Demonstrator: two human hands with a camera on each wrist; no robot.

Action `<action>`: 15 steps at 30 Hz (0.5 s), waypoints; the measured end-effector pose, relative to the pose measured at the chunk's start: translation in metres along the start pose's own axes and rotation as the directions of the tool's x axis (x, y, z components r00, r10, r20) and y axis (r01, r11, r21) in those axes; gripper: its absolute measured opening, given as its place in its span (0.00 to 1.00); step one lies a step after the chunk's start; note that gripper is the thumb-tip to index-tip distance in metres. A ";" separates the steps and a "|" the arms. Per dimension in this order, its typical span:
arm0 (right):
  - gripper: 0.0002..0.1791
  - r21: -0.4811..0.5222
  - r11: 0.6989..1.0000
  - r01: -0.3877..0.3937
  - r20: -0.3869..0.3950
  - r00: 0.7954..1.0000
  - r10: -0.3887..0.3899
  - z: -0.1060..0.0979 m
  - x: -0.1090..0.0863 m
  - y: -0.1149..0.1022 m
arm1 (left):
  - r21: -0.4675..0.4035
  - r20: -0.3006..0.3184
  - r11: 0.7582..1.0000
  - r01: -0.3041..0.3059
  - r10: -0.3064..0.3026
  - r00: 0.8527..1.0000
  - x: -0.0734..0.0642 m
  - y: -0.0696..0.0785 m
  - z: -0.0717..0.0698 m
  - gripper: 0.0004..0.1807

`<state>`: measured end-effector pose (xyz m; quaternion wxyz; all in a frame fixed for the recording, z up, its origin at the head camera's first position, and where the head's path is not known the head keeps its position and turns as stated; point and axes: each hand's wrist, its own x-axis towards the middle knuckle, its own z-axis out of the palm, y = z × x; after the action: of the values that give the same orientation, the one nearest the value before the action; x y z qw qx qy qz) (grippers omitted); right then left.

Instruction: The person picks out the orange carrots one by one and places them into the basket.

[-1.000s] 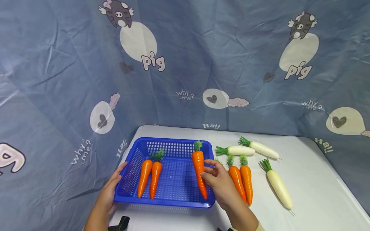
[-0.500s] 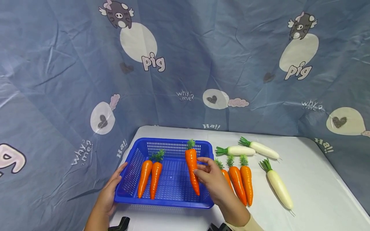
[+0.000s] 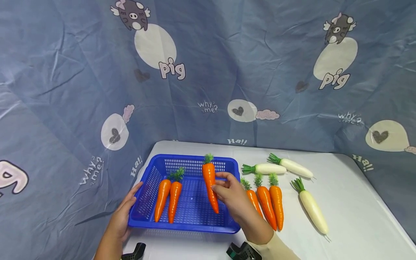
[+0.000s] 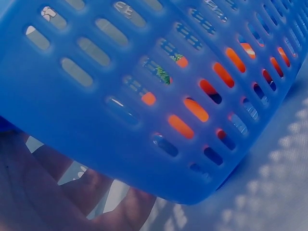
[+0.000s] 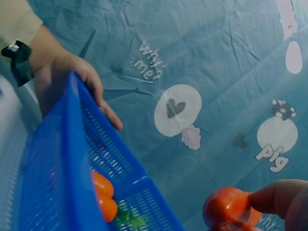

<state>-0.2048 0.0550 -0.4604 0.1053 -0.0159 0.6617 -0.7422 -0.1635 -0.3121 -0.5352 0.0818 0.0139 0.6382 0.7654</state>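
Observation:
My right hand [image 3: 235,198] pinches an orange carrot [image 3: 209,178] between thumb and fingers. The carrot hangs tilted over the right half of the blue plastic basket [image 3: 185,229], its green top toward the back. In the right wrist view the carrot's rounded orange end [image 5: 225,208] shows beside the thumb. Two more carrots lie side by side in the basket's left half, a left one [image 3: 162,198] and a right one [image 3: 174,202]. Along the basket's outer left side rests my left hand [image 3: 121,220], fingers fairly straight; in the left wrist view the basket wall partly hides those fingers [image 4: 86,187].
Right of the basket, three carrots [image 3: 267,207] lie on the white table [image 3: 354,202], the leftmost partly behind my right forearm. Beyond them are three white radishes, two at the back [image 3: 271,169] and one farther right [image 3: 313,213]. A patterned blue curtain [image 3: 292,126] hangs behind and at the left.
My right hand has carried the carrot leftward from the basket's right edge, and slightly toward the back. The leftmost table carrot has come into sight. My left hand and the basket stay put.

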 end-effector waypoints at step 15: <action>0.28 0.026 1.000 -0.005 0.039 0.999 0.004 0.013 0.014 -0.005 | 0.013 -0.010 1.000 -0.008 0.008 1.000 0.000 0.000 0.001 0.30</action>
<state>-0.2176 0.0406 -0.4552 0.1201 -0.0272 0.6498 -0.7501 -0.1633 -0.3106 -0.5346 0.0754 0.0131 0.6435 0.7616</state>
